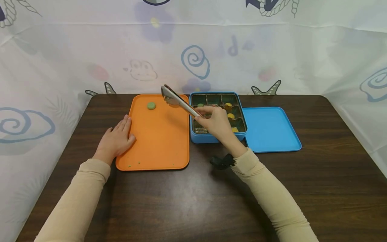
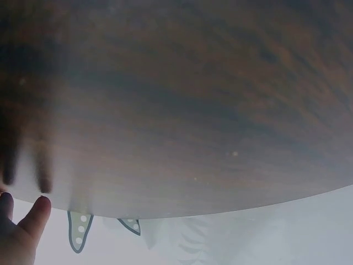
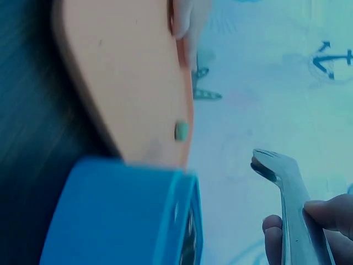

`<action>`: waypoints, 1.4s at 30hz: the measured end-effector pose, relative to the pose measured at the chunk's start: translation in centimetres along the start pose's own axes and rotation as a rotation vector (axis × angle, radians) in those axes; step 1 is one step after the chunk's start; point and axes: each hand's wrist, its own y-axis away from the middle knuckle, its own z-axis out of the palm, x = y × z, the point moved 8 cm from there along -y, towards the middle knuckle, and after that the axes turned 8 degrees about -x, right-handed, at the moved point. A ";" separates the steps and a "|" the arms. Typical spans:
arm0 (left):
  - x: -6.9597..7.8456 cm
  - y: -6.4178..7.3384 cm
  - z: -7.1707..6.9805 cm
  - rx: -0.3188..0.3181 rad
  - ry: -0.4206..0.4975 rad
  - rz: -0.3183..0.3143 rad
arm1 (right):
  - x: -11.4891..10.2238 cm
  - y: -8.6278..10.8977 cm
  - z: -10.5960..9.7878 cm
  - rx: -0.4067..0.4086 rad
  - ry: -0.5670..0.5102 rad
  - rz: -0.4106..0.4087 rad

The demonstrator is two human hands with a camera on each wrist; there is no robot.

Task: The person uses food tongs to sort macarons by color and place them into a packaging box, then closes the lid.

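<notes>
No lettering, numbers or labels can be read.

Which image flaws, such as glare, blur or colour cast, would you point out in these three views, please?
Head view: mostly clear, with pale glare on the dark table; left wrist: hazy, wood grain smeared; right wrist: strong blue cast, the blue box soft-edged, the tongs crisper.

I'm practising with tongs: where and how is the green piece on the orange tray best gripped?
Probably by opposite sides, tongs coming down from the near side: the green piece looks like a low round disc, close to the far edge of the orange tray.
</notes>
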 end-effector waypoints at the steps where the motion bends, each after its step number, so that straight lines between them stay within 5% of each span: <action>1: 0.0 0.0 0.0 -0.001 0.003 0.000 | 0.4 0.3 -0.5 0.006 -0.006 0.005; 15: 0.2 0.1 0.0 -0.006 0.004 0.006 | 5.8 3.6 -5.6 0.069 0.049 0.084; 42: 0.1 0.0 -0.2 -0.042 -0.005 -0.008 | 6.5 4.1 -5.8 0.028 0.112 0.118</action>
